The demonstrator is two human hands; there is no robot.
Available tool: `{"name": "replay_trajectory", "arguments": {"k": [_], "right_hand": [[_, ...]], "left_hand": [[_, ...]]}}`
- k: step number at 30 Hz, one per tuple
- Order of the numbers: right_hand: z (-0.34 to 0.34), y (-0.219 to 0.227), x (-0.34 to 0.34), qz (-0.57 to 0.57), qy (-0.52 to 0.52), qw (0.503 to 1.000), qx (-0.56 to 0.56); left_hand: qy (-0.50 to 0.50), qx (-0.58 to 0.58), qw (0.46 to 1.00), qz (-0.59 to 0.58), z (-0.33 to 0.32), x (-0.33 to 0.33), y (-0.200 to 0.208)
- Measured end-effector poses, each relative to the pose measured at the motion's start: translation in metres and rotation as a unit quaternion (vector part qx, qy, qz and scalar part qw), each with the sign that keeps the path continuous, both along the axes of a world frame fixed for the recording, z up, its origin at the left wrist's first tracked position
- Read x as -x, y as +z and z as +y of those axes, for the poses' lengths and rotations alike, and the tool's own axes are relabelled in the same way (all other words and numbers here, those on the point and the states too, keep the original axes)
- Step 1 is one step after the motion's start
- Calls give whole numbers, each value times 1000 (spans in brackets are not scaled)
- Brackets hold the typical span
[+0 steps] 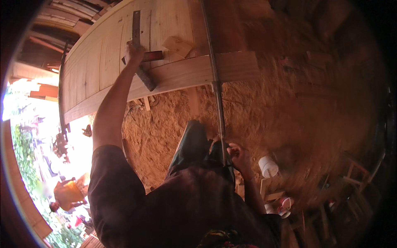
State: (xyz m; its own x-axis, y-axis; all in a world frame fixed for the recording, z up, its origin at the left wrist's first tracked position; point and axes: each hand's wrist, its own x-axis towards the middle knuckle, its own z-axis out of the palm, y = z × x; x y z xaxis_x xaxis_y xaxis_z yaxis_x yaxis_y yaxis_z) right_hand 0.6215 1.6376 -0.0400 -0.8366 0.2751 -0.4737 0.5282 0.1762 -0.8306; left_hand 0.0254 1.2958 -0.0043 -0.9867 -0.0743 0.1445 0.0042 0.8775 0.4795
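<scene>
My left hand (134, 54) is closed over tools lying on a pale wooden panel (97, 66). A flat steel blade (136, 27) extends beyond it. A red and black bar (154, 56) and a thick dark handle (145, 78) stick out beside it; which piece the fingers grip is hidden. Close by lies a small wood offcut (178, 46). A long metal bar clamp (215, 76) crosses the panel's near edge board (186, 69) and runs back toward my body. At its near end my right hand (238, 156) has its fingers curled against it.
Brown, shaving-like litter covers the floor (157, 132). A white bucket (269, 166) stands to the right, with wooden frames (355, 175) beyond. Another clamp (63, 91) spans the panel's left end. A person in yellow (70, 194) is outside at the left. Boards (62, 18) are stacked at the far left.
</scene>
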Motion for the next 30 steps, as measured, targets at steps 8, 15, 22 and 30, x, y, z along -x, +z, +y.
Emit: {"name": "replay_trajectory", "arguments": {"k": [8, 15, 22, 30], "right_hand": [[2, 18, -7, -61, -91, 987, -121], [-15, 38, -7, -13, -208, 872, -444], [-51, 115, 84, 122, -241, 850, -453], [-164, 131, 248, 242, 29, 925, -290]], "left_hand": [[-350, 172, 914, 115, 91, -11, 4], [-591, 77, 803, -7, 125, -20, 30], [-474, 13, 879, 49, 68, -40, 103], [-282, -96, 952, -76, -118, -122, 55]]}}
